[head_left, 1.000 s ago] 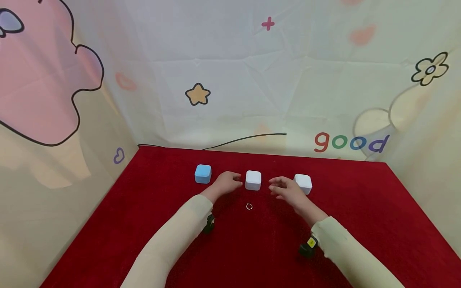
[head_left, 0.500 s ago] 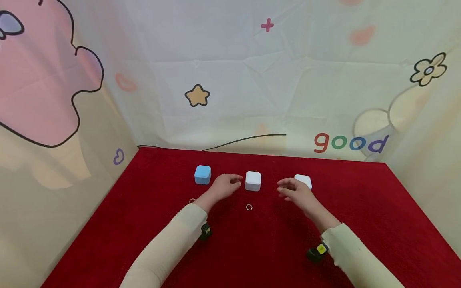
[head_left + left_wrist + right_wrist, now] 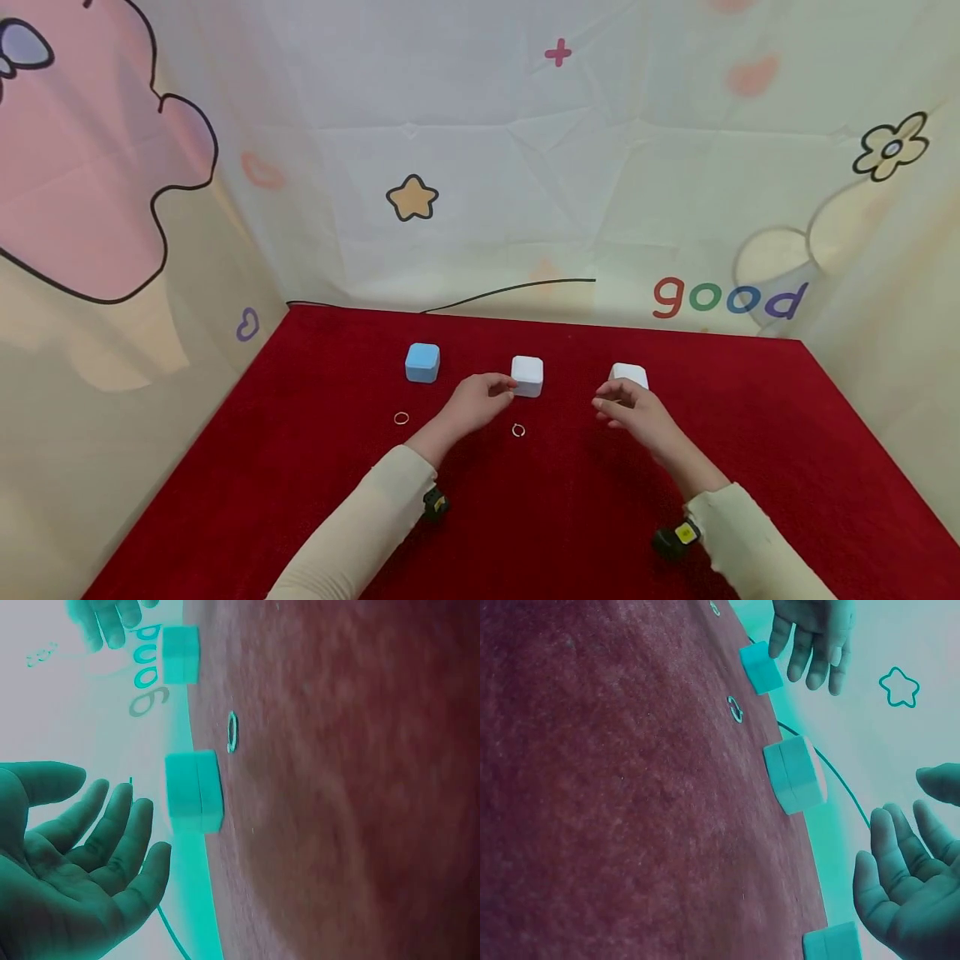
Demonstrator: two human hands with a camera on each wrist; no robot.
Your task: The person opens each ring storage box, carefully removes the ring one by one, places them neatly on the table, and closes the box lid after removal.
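Observation:
My left hand (image 3: 480,403) hovers with loosely bent fingers, holding nothing. In the head view its fingertips overlap the left edge of the middle white box (image 3: 527,377); the left wrist view shows them apart from it. My right hand (image 3: 636,413), also holding nothing, hovers in front of the right white box (image 3: 628,373) and partly hides it. A light blue box (image 3: 422,363) stands farther left. All three are small, rounded and closed, with a lid seam visible on the middle box (image 3: 195,792). One thin ring (image 3: 401,418) lies before the blue box, another ring (image 3: 518,430) before the middle box.
A red cloth (image 3: 540,517) covers the table. Behind it hangs a pale printed curtain (image 3: 480,225), which also encloses both sides. Each wrist wears a small dark camera, such as the right wrist camera (image 3: 671,542).
My right hand has drawn to the right and toward me, covering more of the right box. My left hand has shifted slightly nearer, and the left ring has come into view from behind that arm.

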